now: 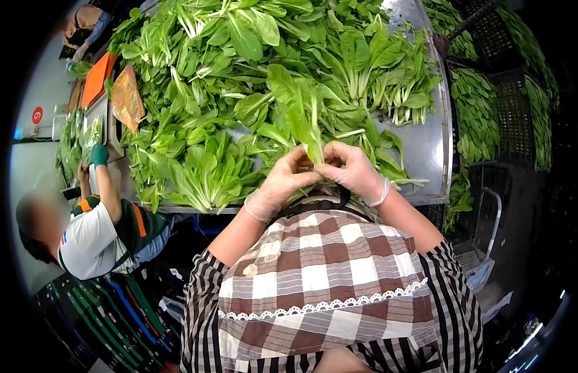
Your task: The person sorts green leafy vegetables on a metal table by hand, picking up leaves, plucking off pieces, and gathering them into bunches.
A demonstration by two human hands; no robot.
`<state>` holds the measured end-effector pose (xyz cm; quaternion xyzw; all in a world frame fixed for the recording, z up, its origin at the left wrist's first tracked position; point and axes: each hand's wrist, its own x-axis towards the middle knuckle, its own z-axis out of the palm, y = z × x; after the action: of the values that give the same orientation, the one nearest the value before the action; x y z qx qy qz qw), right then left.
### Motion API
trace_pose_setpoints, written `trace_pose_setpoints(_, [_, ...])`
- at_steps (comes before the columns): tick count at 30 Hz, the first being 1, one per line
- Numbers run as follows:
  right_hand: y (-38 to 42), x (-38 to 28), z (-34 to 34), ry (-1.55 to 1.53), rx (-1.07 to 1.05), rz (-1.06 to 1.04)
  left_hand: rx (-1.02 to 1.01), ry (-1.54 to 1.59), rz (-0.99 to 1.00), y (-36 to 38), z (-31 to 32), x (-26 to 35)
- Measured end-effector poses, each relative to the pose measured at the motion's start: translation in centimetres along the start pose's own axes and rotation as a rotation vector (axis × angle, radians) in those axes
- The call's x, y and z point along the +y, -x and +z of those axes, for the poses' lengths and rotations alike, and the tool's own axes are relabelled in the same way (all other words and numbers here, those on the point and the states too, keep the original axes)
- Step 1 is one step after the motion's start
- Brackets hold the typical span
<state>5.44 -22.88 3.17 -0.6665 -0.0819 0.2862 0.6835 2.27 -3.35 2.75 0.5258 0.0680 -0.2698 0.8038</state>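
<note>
My left hand (288, 180) and my right hand (354, 169), both in thin clear gloves, meet at the near edge of the metal table (433, 146). Between them they pinch the base of a leafy green (301, 115), whose leaves point away from me. Fingers of both hands are closed round its stem end. Heaps of loose leafy greens (233, 68) cover the table beyond. One bunch of greens (205, 171) lies to the left of my left hand, and more bunches (404, 81) lie at the far right.
At left, a co-worker (93, 239) with a green glove handles bagged greens (92, 137). An orange board (98, 81) and a brown wedge-shaped piece (127, 98) stand at the table's left edge. Black crates (509, 112) of greens are on the right. Another person (87, 28) is at upper left.
</note>
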Motion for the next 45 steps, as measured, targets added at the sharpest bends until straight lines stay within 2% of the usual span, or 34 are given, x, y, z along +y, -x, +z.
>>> trace_pose_setpoints(2, [0.0, -0.1, 0.0, 0.146, -0.066, -0.053, -0.049, 0.091, -0.013, 0.6, 0.2, -0.1])
trace_pose_setpoints(6, [-0.9, 0.6, -0.7, 0.606, -0.238, -0.186, 0.039, 0.115, 0.065, 1.4, -0.1, -0.4])
trace_pose_setpoints(9, [-1.8, 1.6, -0.9, 0.438, 0.002, -0.128, 0.203, 0.056, 0.128, 1.8, -0.7, -0.3])
trace_pose_setpoints(10, [-2.3, 1.5, -0.8, 0.531, 0.197, -0.067, 0.276, 0.073, 0.184, 1.9, -0.8, -0.2])
trace_pose_setpoints(11, [-2.7, 0.7, -1.1, 0.805, 0.288, -0.126, 0.3, 0.099, 0.18, 2.0, -1.2, -0.2])
trace_pose_setpoints(13, [-3.5, 0.2, -0.6, 0.973, 0.227, 0.032, 0.342, 0.149, 0.174, 2.0, -2.1, -0.5])
trace_pose_setpoints(16, [-3.8, 2.2, -1.0, 1.069, 0.118, 0.085, 0.447, 0.187, 0.161, 1.7, -2.4, -1.1])
trace_pose_setpoints(20, [-3.3, 2.3, -2.2, 0.255, 0.069, 0.085, 0.495, 0.241, 0.162, 1.8, -2.4, -1.2])
trace_pose_setpoints(23, [-2.1, -0.4, -2.0, -0.186, -0.023, 0.151, 0.478, 0.214, 0.151, 1.8, -2.0, -0.5])
trace_pose_setpoints(27, [-1.7, -0.9, -1.2, -0.212, -0.043, 0.083, 0.489, 0.12, 0.19, 1.3, -0.4, 0.5])
trace_pose_setpoints(34, [-0.4, 0.3, 1.8, -0.143, 0.097, -0.029, 0.481, 0.075, 0.289, 1.3, 0.6, 0.8])
trace_pose_setpoints(41, [0.5, 0.2, 2.2, 0.45, 0.134, -0.304, 0.373, 0.111, 0.222, 1.0, 1.4, 1.3])
trace_pose_setpoints(44, [0.7, 0.7, 1.9, 0.459, 0.118, -0.292, 0.349, 0.096, 0.204, 1.0, 1.6, 1.6])
trace_pose_setpoints(45, [0.7, 1.2, 2.0, 0.263, 0.116, -0.235, 0.359, 0.104, 0.192, 0.9, 1.4, 1.4])
